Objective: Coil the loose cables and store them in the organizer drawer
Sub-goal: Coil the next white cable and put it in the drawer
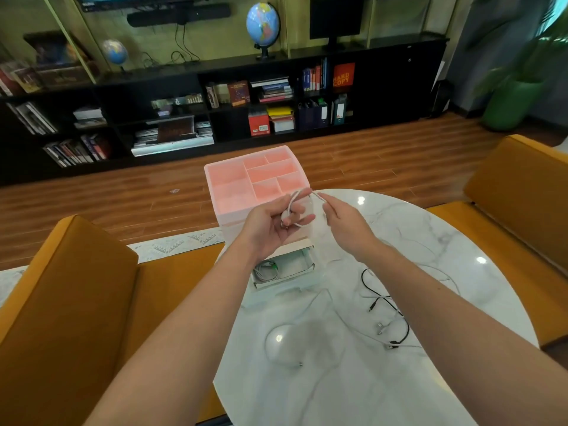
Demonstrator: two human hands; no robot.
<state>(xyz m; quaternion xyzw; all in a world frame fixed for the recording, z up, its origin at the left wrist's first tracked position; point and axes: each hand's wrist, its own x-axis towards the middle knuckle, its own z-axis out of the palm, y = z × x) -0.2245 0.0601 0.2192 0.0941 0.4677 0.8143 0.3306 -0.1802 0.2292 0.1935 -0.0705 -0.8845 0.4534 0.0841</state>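
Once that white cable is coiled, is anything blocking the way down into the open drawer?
Nothing visible blocks it. The white cable is held between the left hand and right hand, above the open drawer. A coiled cable already lies at the drawer's left end; the rest looks free.

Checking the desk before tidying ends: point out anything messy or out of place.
A thin black cable sprawls tangled with white cables on the white marble table; the organizer's white drawer hangs open.
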